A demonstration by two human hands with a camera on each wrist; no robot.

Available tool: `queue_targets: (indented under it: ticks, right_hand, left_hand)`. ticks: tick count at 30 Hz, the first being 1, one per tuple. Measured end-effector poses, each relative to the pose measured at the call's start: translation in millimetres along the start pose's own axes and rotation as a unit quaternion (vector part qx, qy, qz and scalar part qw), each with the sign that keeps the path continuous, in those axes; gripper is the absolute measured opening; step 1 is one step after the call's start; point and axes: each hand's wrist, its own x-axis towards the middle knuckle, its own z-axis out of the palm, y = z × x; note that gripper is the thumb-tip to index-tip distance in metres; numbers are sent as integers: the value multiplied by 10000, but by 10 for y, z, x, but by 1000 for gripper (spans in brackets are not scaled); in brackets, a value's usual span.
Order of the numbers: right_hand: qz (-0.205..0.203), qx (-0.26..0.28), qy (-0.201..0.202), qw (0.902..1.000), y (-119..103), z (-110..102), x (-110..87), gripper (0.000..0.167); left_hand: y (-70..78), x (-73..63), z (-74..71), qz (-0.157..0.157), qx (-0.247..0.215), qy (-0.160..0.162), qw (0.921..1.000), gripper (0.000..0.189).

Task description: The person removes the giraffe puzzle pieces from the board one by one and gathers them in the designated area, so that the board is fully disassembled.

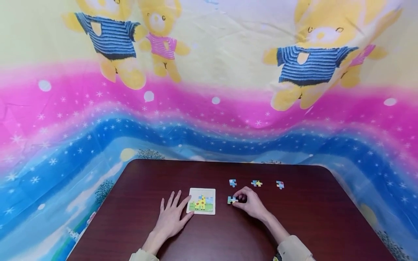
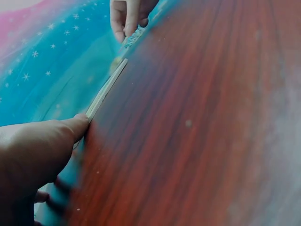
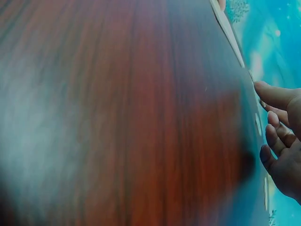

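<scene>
A small square puzzle board (image 1: 214, 203) with a white border lies on the table; a yellow giraffe picture (image 1: 200, 204) fills part of it. My left hand (image 1: 171, 219) lies with fingers spread at the board's left side, thumb and index fingertip at its edge. In the left wrist view the thumb (image 2: 77, 123) meets the board's edge. Between thumb and index finger, my right hand (image 1: 253, 203) pinches a jigsaw piece (image 1: 231, 199) just right of the board. Beyond it lie three loose pieces: a blue one (image 1: 232, 183), a yellow one (image 1: 256, 183) and a blue-and-red one (image 1: 279, 185).
The dark red-brown wooden table (image 1: 156, 174) has rounded far corners. Behind and beside it hangs a cloth (image 1: 209, 130) printed with bears and snowflakes. Beige sleeves (image 1: 294, 248) cover both forearms near the front.
</scene>
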Motion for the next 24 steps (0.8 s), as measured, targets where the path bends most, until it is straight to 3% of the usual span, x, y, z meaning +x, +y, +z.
queue_targets:
  ticks: [15,24]
  right_hand:
    - [-17,-138,-261,9996,107,-85,-77,16]
    - [29,-47,-99,9999,68,-48,-76,22]
  left_hand:
    - [-11,1,-13,-18,95,-127,9999,71]
    - [-22,-5,-36,50,92,-94,9999,70]
